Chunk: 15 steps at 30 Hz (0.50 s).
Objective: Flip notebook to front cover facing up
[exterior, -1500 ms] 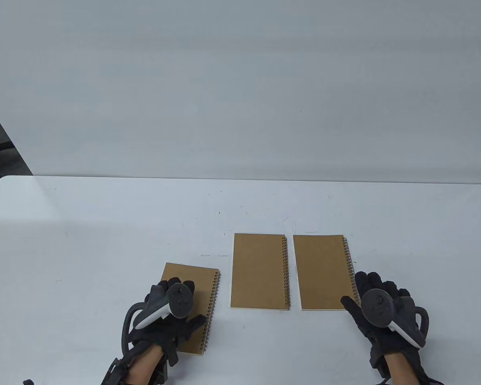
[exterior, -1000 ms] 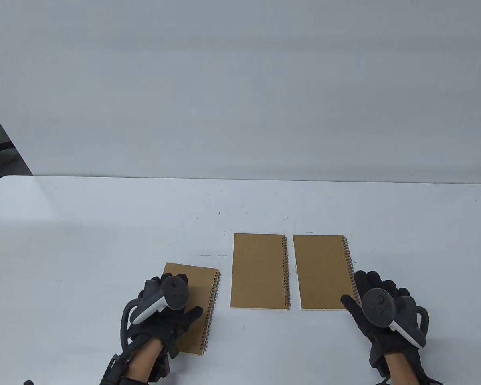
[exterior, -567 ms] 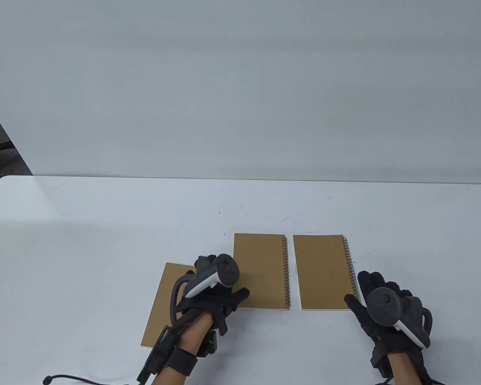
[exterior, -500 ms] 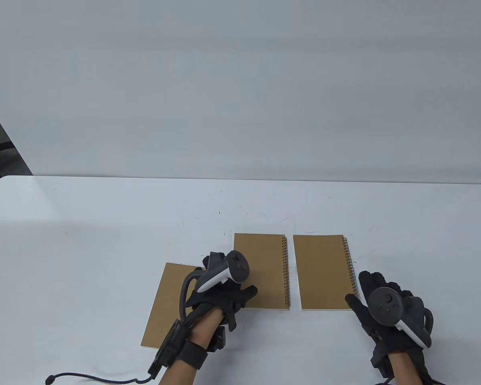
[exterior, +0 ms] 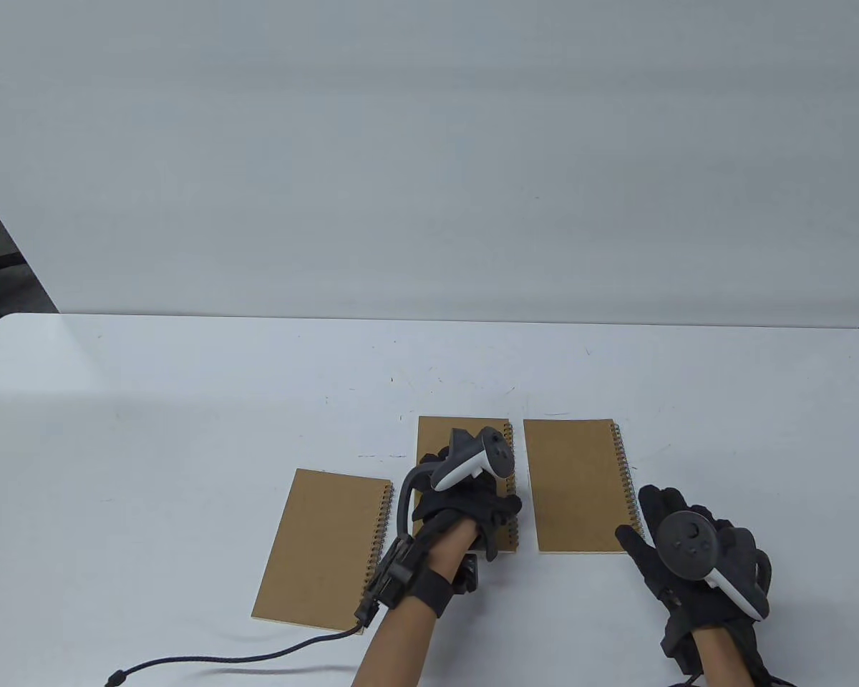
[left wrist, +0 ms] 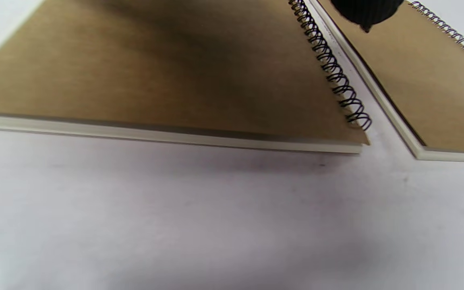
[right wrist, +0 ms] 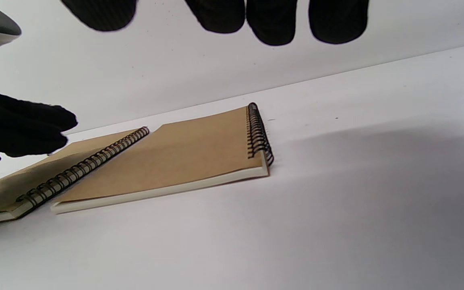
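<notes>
Three brown spiral notebooks lay flat in a row, none flipped yet as far as I could tell. The left hand [exterior: 472, 504] hovered over the middle notebook [exterior: 437, 444], fingers hidden. The right hand [exterior: 687, 558] waited spread beside the right notebook [exterior: 576, 483].

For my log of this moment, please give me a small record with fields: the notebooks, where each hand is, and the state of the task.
notebooks: three brown spiral notebooks, all lying flat on the white table, spirals on their right edges
left notebook: untouched, nearer the person than the other two
middle notebook: the left hand is above it; contact cannot be told
right notebook: the right hand lies beside its near right corner, fingers spread
grip: neither hand holds a notebook
task state: no notebook is lifted or turned yet
</notes>
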{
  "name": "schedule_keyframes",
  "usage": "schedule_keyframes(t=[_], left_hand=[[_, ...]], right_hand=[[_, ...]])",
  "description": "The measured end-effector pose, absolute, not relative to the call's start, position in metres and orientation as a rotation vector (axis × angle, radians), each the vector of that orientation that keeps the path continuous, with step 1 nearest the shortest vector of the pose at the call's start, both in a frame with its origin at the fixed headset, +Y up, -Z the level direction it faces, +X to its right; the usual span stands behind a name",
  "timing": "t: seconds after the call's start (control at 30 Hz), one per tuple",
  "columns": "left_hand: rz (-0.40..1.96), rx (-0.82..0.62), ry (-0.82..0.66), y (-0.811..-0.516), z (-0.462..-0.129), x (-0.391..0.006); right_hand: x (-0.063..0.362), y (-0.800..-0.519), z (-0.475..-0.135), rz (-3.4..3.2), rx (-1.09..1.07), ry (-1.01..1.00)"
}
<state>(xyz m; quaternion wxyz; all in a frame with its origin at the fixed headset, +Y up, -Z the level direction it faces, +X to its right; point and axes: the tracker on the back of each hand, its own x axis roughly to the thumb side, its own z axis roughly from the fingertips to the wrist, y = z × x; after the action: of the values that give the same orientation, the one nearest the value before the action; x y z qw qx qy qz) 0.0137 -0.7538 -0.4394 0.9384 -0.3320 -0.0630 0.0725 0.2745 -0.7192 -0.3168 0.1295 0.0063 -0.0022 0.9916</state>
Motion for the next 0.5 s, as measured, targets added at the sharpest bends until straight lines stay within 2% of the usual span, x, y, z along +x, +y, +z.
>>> schedule_keyframes(t=[0.2, 0.5], left_hand=[[0.071, -0.703, -0.105, -0.767, -0.451, 0.031], [-0.029, -0.667, -0.071, -0.764, -0.457, 0.053]], right_hand=[[0.275, -0.72, -0.318, 2.875, 0.018, -0.001], [0.275, -0.721, -0.318, 2.884, 0.008, 0.02]])
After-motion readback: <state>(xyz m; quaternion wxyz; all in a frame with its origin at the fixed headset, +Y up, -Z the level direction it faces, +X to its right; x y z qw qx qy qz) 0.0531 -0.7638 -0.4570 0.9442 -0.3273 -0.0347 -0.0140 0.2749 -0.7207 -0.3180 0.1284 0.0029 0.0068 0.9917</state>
